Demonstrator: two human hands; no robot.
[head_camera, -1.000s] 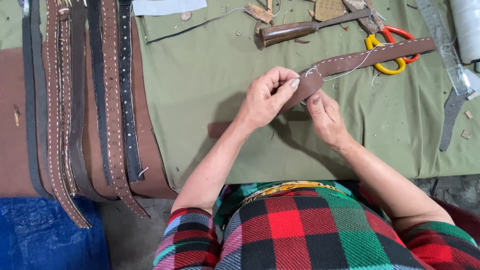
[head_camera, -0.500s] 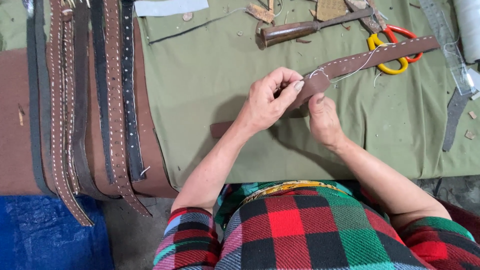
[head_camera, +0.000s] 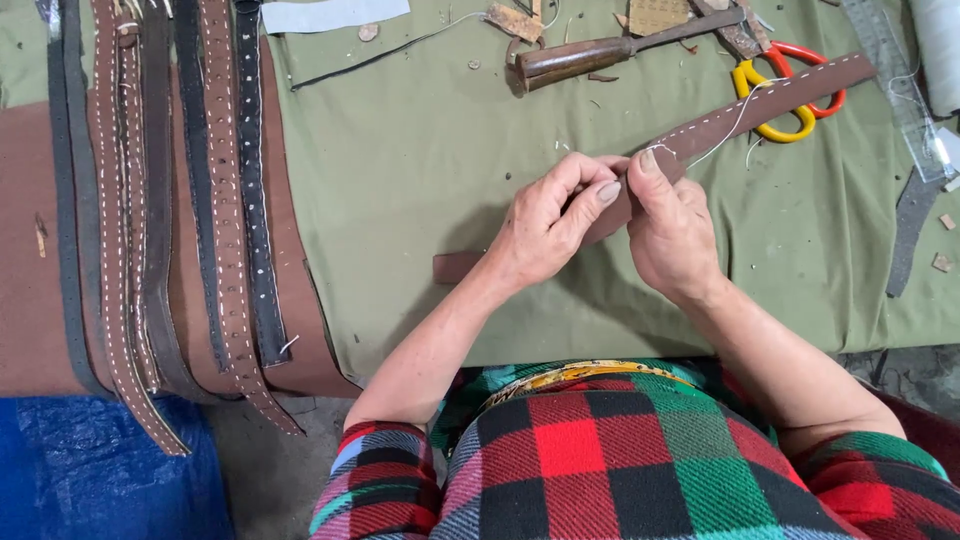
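— Head view: where's the strap (head_camera: 720, 125)?
— Lying slantwise on the green bench (head_camera: 420, 180), its near part pinched by both hands.
— Left hand (head_camera: 550, 225)?
— Closed on it, thumb on top.
— Right hand (head_camera: 672, 232)?
— Gripping it just beside, white thread (head_camera: 722, 135) trailing toward the scissors (head_camera: 785, 95).

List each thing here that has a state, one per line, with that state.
left hand: pinching the brown leather strap
right hand: pinching the same strap
brown leather strap: lifted at the hands, white stitching partly done
white thread: loose, trailing
scissors: lying under the strap
finished belts: laid flat, side by side
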